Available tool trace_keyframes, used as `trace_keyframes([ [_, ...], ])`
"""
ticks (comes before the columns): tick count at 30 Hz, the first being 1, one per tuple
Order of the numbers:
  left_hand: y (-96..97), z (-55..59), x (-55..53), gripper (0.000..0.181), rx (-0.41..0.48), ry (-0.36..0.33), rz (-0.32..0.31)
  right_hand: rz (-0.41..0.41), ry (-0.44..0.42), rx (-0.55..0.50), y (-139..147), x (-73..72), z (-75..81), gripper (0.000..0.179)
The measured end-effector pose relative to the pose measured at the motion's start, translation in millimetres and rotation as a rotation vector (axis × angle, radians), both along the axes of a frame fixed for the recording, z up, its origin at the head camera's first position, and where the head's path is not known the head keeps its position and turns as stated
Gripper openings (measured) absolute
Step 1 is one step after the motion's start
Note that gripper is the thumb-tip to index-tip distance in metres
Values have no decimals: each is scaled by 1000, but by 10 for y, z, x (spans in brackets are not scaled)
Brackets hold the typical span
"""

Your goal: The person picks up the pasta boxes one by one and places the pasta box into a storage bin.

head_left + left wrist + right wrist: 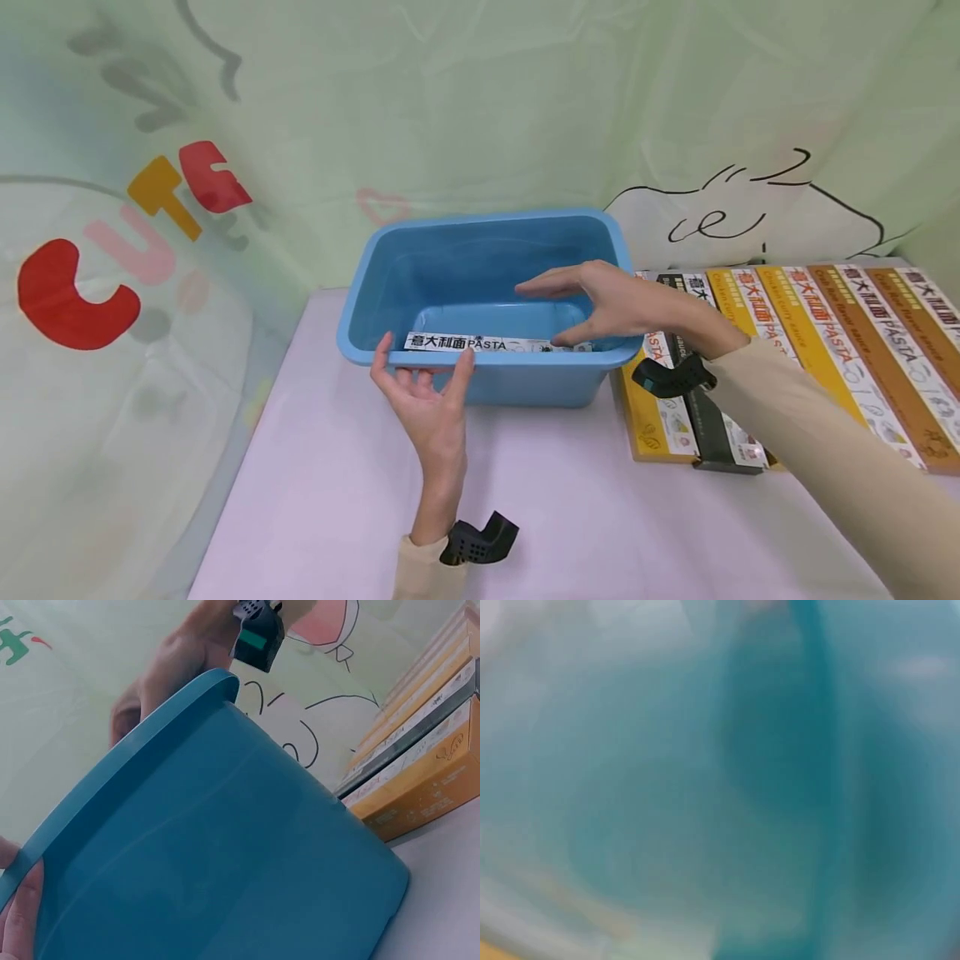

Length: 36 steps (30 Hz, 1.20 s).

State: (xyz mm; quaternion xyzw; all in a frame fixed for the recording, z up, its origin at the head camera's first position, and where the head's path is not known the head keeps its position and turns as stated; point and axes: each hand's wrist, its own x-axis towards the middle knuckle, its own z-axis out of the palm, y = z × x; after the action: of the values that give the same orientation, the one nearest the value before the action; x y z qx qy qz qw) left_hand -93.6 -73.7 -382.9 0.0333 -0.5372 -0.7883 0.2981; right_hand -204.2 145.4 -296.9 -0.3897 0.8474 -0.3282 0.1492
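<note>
A blue plastic bin (pixel 480 385) stands on the table near the back wall. My left hand (pixel 429 414) grips its front rim, some fingers under the lip and a fingertip over it; the left wrist view shows fingers (pixel 24 911) on the rim too. Inside, along the front wall, lies a pasta box (pixel 491 342) with its white printed side up. My right hand (pixel 611 296) reaches in over the right rim, thumb and fingers spread apart, nothing between them, the thumb close to the box's right end. Blurred blue fills most of the right wrist view.
Right of the bin, several pasta boxes (pixel 817 333) lie side by side in yellow, black and brown, partly behind the right forearm. A printed green cloth (pixel 480 108) hangs behind. The pale tabletop (pixel 322 483) extends in front of the bin.
</note>
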Motion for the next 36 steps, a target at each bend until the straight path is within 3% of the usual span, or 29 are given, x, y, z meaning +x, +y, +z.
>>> trace_keyframes([
  [9, -15, -2, 12, 93, -1, 13, -8, -105, 71, -126, 363, 390, 125, 63],
  [13, -23, -4, 11, 93, -4, 21, -5, -241, 117, -225, 510, 623, 116, 67],
  [17, -16, -15, 7, 93, -2, 18, 0, -409, 206, -328, 610, 858, 14, 69],
  [21, -7, -17, 10, 92, 6, 17, -7, -560, 262, -415, 699, 1025, -211, 68],
  [26, -2, -17, 15, 92, 5, 17, -15, -706, 261, -442, 840, 1127, -651, 64],
  [31, -11, -20, 14, 92, -4, 13, -13, -736, 244, -470, 878, 1196, -1106, 65],
  [36, -11, -25, 7, 92, -2, 13, -14, -767, 186, -399, 777, 1301, -1319, 72],
])
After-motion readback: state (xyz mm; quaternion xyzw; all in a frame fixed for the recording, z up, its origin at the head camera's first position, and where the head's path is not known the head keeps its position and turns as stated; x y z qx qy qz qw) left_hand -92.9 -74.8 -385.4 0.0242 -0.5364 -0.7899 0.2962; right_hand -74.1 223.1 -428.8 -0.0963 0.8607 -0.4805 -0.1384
